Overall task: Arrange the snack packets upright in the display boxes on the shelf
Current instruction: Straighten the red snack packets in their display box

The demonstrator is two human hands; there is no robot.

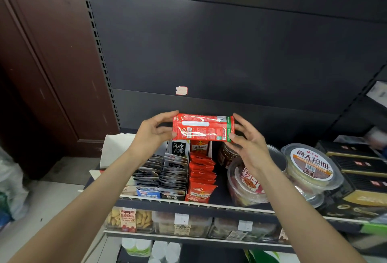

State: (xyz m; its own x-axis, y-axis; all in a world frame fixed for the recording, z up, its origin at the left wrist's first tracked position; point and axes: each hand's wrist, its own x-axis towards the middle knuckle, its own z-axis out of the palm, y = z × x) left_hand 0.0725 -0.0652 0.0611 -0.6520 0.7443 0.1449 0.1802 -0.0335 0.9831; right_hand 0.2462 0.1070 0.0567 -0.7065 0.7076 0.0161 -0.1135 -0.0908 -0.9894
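A red snack packet (202, 127) with a green right end is held sideways in the air above the shelf, its printed back facing me. My left hand (154, 132) pinches its left end and my right hand (249, 141) pinches its right end. Directly below stands a red display box (201, 176) filled with upright red packets. Left of it, a black-and-white display box (177, 165) holds upright dark packets, and another row of dark packets (147, 173) leans beside it.
Round clear tubs (310, 166) and a lidded tub (247, 181) stand on the shelf (219, 206) to the right, with black and gold boxes (360, 170) further right. A lower shelf holds clear snack containers (129, 218). A dark back panel (209, 53) rises behind.
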